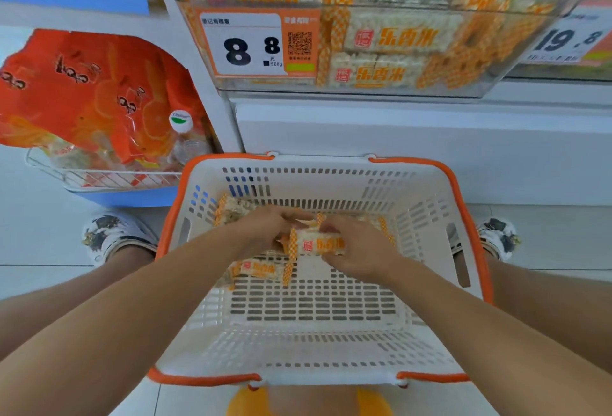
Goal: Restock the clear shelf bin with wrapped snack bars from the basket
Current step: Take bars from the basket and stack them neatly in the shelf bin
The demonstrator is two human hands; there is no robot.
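Note:
A white basket with orange rims (pixel 430 227) sits on the floor between my feet. Inside it lie a few wrapped snack bars with orange checkered ends; one bar (pixel 260 269) rests on the basket floor, another (pixel 231 208) lies at the far left. Both hands reach into the basket. My right hand (pixel 359 251) grips a wrapped bar (pixel 319 243) with its label facing up. My left hand (pixel 265 228) has its fingers curled on the left end of that bar. Above, the clear shelf bin (pixel 381 84) holds many of the same bars.
A price tag reading 8.8 (pixel 246 46) is fixed on the bin's front. A wire rack (pixel 99 178) at the left holds red-orange snack bags (pixel 89 94). A second price tag (pixel 569 41) shows at the right. My shoes (pixel 112 233) stand on the white tiled floor.

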